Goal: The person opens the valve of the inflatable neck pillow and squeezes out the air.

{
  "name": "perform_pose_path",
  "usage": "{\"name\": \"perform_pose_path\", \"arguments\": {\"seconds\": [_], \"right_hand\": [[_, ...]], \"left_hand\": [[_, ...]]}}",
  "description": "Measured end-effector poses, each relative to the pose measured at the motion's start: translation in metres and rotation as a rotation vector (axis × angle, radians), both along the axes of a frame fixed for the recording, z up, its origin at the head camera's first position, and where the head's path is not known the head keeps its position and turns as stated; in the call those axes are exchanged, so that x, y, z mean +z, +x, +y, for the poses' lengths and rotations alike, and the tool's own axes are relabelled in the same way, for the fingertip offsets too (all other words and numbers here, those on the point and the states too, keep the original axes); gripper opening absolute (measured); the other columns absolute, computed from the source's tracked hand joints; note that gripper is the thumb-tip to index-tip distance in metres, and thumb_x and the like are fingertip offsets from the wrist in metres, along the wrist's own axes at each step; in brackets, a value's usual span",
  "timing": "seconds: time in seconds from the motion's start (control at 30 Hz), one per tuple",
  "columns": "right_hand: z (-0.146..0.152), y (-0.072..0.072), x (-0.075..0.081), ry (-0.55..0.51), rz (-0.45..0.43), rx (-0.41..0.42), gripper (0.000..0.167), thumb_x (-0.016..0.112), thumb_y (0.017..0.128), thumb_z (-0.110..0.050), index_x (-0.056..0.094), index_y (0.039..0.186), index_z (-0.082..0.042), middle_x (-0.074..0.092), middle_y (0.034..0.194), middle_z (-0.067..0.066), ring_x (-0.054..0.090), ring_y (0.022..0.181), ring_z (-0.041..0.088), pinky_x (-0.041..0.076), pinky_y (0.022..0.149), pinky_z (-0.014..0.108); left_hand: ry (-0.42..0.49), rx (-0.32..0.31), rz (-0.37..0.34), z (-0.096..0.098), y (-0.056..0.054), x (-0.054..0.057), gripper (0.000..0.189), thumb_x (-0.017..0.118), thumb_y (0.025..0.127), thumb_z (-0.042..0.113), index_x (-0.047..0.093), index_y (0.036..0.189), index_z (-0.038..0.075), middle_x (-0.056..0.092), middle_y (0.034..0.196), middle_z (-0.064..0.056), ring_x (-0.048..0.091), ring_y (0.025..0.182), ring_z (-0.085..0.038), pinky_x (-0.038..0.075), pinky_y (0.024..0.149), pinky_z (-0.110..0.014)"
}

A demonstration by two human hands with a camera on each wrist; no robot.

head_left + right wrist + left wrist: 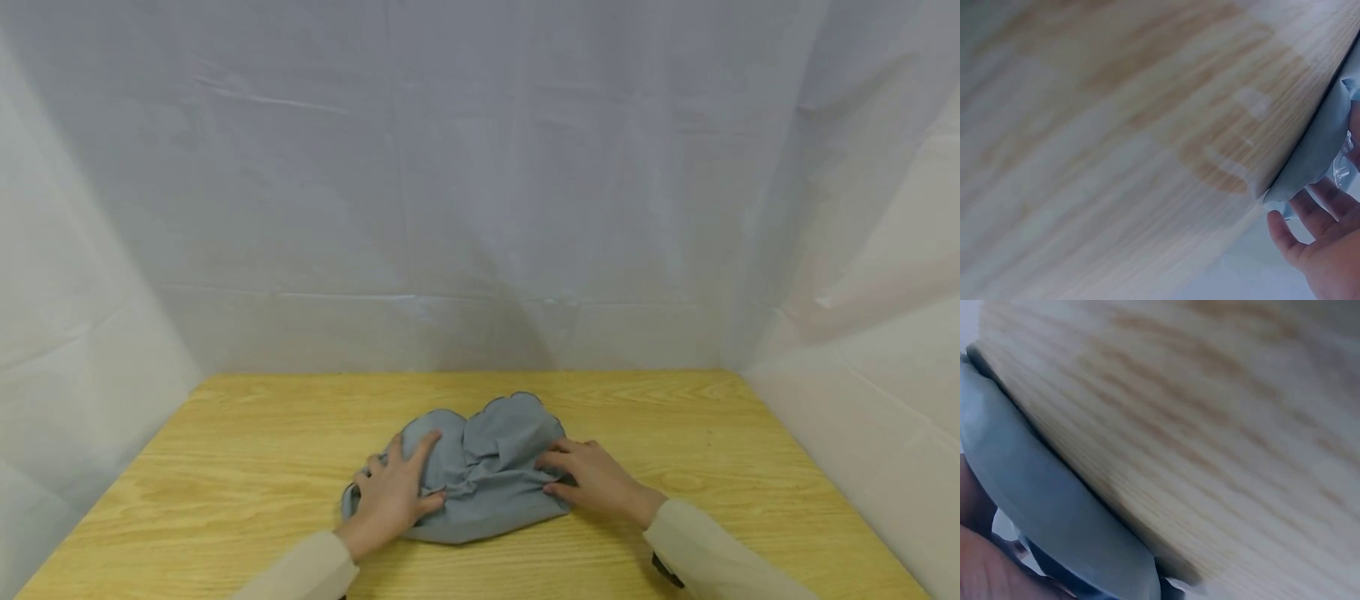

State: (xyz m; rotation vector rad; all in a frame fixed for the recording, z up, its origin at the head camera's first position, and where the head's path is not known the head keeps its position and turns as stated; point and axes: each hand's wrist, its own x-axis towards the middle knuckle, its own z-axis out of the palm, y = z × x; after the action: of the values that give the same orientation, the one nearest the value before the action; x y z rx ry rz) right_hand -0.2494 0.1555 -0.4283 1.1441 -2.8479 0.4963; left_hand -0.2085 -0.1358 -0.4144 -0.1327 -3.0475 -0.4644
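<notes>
A crumpled grey-blue cloth [487, 500] lies on the wooden table, its far edge rounded into two lobes with a thin dark outline. Folds gather near its middle, and its near edge curves toward the person. My left hand [393, 492] rests on the left part with fingers spread and the thumb reaching inward. On the other side, my right hand [596, 479] touches the right edge with loosely bent fingers, thumb and forefinger apart. In the right wrist view, fingers [1316, 215] stand against the cloth [1316, 147]. The left wrist view shows the cloth's near side [1054, 494] bulging above the tabletop.
The wood-grain table [247, 467] extends to both sides of the cloth. Pale sheeting [480, 183] hangs behind its far edge, with more sheeting [885, 333] along the right side and the left. Light sleeves [712, 550] cover both forearms.
</notes>
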Motion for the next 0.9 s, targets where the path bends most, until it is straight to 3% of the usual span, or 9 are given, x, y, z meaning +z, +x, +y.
{"name": "perform_pose_path", "arguments": {"seconds": [0.17,0.37,0.6,0.9], "right_hand": [[-0.0002,0.0003,-0.0002,-0.002,0.013,0.001,0.025,0.062,0.086,-0.033,0.061,0.11,-0.025,0.056,0.106,-0.006,0.057,0.093,0.011,0.044,0.081,0.043],[-0.0013,0.0008,0.0,-0.001,0.025,0.004,0.025,0.062,0.086,-0.033,0.061,0.109,-0.025,0.056,0.104,-0.007,0.056,0.092,0.009,0.044,0.079,0.042],[-0.0008,0.0014,-0.001,-0.013,0.064,0.025,0.024,0.063,0.086,-0.032,0.062,0.108,-0.023,0.056,0.102,-0.006,0.057,0.089,0.009,0.045,0.076,0.042],[-0.0002,0.0021,-0.0005,-0.013,0.045,0.02,0.024,0.063,0.085,-0.031,0.062,0.108,-0.023,0.056,0.104,-0.006,0.057,0.091,0.01,0.044,0.077,0.041]], "left_hand": [[-0.014,-0.035,0.072,0.0026,0.001,-0.0037,0.077,0.075,0.072,0.038,0.036,0.138,0.029,0.031,0.139,-0.029,0.045,0.101,-0.051,0.039,0.069,-0.058],[-0.04,-0.065,0.118,0.0034,0.0039,-0.0039,0.077,0.075,0.072,0.038,0.037,0.138,0.028,0.032,0.139,-0.028,0.046,0.098,-0.051,0.041,0.065,-0.055],[-0.041,-0.081,0.084,0.0055,0.006,-0.0014,0.071,0.071,0.077,0.036,0.036,0.139,0.027,0.028,0.139,-0.029,0.042,0.105,-0.054,0.04,0.069,-0.062],[0.133,-0.13,-0.009,0.0033,0.0035,0.0026,0.073,0.071,0.078,0.032,0.034,0.14,0.021,0.013,0.147,-0.026,0.013,0.124,-0.063,0.02,0.08,-0.078]]}}
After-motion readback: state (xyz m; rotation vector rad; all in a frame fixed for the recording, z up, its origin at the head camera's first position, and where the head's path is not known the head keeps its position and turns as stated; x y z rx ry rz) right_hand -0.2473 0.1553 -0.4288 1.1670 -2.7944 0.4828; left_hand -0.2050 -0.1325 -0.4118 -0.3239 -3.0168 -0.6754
